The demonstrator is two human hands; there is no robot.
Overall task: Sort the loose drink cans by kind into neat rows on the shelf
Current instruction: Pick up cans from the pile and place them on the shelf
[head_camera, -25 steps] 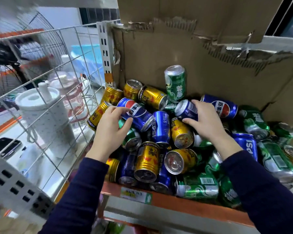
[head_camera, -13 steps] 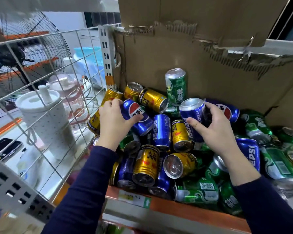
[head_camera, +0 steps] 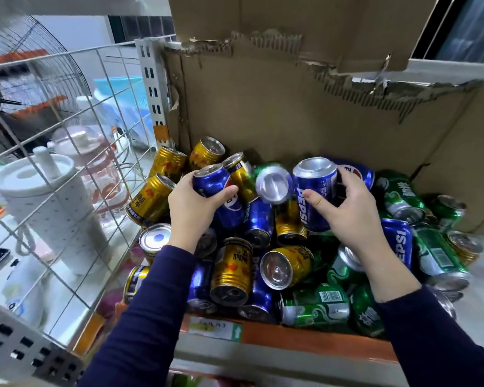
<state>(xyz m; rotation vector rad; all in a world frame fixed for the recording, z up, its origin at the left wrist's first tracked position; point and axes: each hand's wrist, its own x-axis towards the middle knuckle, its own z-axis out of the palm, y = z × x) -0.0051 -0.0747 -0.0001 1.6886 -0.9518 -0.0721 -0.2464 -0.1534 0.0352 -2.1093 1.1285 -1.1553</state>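
Torn brown cardboard (head_camera: 291,107) is recorded behind an orange-edged metal shelf (head_camera: 305,335), on which a loose heap of drink cans is piled. Blue aluminium Pepsi cans (head_camera: 400,244), ribbed gold cans (head_camera: 231,270) with red print and green cans (head_camera: 316,305) with white script are mixed, most lying on their sides. One tilted blue Pepsi can (head_camera: 215,185) is clasped by the left hand (head_camera: 192,208) at the heap's rear left. A second blue Pepsi can (head_camera: 315,188), nearly upright, silver top showing, is grasped by the right hand (head_camera: 349,210) at rear centre. A white wire grid panel (head_camera: 67,163) is fitted at left.
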